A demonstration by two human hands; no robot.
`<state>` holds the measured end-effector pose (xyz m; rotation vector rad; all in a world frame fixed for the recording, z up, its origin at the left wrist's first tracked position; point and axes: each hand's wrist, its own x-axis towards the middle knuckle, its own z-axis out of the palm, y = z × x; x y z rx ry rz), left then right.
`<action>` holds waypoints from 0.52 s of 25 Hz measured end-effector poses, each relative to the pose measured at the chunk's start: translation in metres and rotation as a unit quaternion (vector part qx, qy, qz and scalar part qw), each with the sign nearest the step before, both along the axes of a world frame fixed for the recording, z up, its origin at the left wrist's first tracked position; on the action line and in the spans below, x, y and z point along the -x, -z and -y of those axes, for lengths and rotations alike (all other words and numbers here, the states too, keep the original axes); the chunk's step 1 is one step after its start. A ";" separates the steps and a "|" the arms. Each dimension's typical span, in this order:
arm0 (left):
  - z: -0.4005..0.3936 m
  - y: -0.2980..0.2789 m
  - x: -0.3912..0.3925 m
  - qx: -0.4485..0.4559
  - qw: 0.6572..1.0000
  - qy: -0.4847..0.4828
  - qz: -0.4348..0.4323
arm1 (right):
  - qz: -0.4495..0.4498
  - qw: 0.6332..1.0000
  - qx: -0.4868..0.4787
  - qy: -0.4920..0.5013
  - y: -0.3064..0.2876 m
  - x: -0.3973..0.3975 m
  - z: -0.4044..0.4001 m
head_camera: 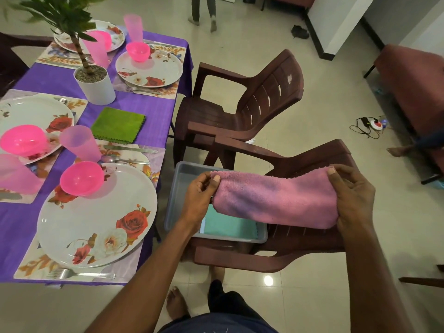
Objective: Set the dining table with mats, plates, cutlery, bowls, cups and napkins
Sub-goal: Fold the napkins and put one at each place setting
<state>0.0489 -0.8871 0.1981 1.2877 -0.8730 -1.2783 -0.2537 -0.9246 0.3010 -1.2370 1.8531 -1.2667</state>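
Note:
A pink napkin (274, 198) is stretched between both hands above a grey tub (171, 207) on a brown chair. My left hand (199, 195) pinches its left end, and my right hand (350, 195) grips its right end. A teal napkin (228, 227) lies in the tub. On the purple-clothed table (149, 116) to the left lies a folded green napkin (119, 124). Floral plates such as the nearest one (96, 222) sit on mats with pink bowls (81, 177), pink cups (80, 143), forks (81, 275) and a knife (131, 149).
A potted plant in a white pot (95, 84) stands mid-table. Two brown plastic chairs (245, 102) stand right of the table. A sofa (413, 92) lies at far right, a cable and device (370, 126) on the floor, and a person's legs (204, 13) at top.

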 end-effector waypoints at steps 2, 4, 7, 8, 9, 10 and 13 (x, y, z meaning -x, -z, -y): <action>-0.001 -0.010 -0.011 0.015 1.000 0.015 0.004 | 0.000 1.000 0.000 -0.010 0.002 0.002 -0.001; -0.002 -0.020 -0.022 0.040 0.998 0.029 0.028 | 0.049 0.998 0.017 -0.023 0.005 0.006 0.000; -0.004 -0.039 -0.034 0.086 0.994 0.019 0.059 | 0.189 0.978 0.073 -0.041 0.010 0.009 -0.001; -0.004 -0.045 -0.036 0.101 0.992 0.016 0.067 | 0.224 0.970 0.086 -0.045 0.011 0.008 -0.002; -0.005 -0.049 -0.039 0.115 0.991 0.014 0.074 | 0.242 0.965 0.089 -0.050 0.014 0.008 -0.002; -0.005 -0.054 -0.042 0.129 0.989 0.010 0.075 | 0.259 0.960 0.092 -0.060 0.015 0.008 -0.002; -0.006 -0.060 -0.053 0.160 0.984 0.011 0.073 | 0.288 0.950 0.095 -0.077 0.020 0.006 -0.004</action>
